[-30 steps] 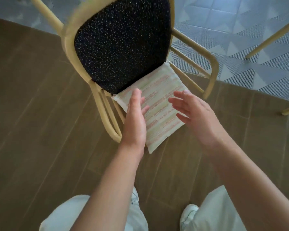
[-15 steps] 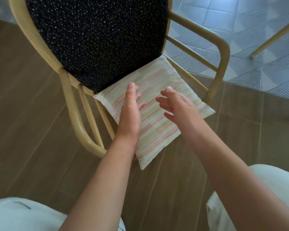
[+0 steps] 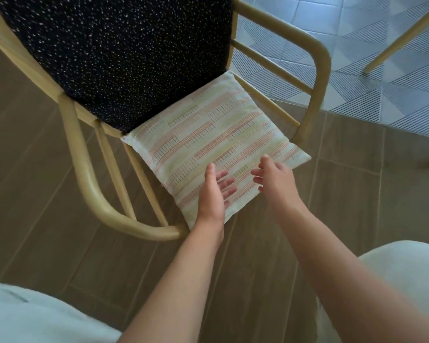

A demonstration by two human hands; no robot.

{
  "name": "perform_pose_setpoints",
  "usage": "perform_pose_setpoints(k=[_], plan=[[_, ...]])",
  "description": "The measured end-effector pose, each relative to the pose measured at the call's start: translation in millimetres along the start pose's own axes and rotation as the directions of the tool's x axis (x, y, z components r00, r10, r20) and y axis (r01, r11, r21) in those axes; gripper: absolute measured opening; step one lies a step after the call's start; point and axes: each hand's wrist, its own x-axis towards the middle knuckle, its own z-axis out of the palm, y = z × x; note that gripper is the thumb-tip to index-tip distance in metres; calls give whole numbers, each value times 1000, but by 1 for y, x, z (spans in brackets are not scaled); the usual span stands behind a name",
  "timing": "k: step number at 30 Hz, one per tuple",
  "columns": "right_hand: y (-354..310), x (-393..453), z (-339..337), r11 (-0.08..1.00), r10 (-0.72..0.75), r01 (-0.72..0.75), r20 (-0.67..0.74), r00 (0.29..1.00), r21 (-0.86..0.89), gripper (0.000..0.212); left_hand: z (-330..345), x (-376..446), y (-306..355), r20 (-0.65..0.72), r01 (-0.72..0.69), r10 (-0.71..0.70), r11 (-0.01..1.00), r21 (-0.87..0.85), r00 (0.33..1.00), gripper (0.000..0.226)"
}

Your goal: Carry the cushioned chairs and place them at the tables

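Observation:
A yellow-framed armchair point(image 3: 84, 174) with a black speckled backrest point(image 3: 114, 53) stands on the floor right in front of me. On its seat lies a cream cushion point(image 3: 216, 134) with orange and green stripes. My left hand point(image 3: 214, 194) hovers over the cushion's near corner with fingers apart and holds nothing. My right hand point(image 3: 275, 180) is just beside it, over the cushion's front edge, fingers loosely spread and empty. Whether either hand touches the fabric I cannot tell.
The chair stands on brown wood-look floor point(image 3: 35, 243); blue-grey patterned tiles point(image 3: 382, 78) begin at the upper right. A yellow leg of other furniture point(image 3: 404, 38) crosses the top right corner. My light trousers point(image 3: 35, 315) fill the lower corners.
The view has closed in on the chair, which now looks larger. Both hands have slid back from the cushion's middle to its near front corner.

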Motion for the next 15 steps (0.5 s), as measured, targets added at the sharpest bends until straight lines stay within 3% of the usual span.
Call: perform_pose_setpoints(k=[5,10,15], plan=[[35,29,-3,974,212,-202,-92,973,101,13,11,8,-51,-1,159,-160,977,-141,987,54],[74,51,-7,923,379,-364,-137,915,123,19,13,14,-100,54,337,-338,884,-325,939,43],[95,73,-9,886,441,-399,-167,882,236,29,11,33,-125,90,420,-439,752,-508,894,33]])
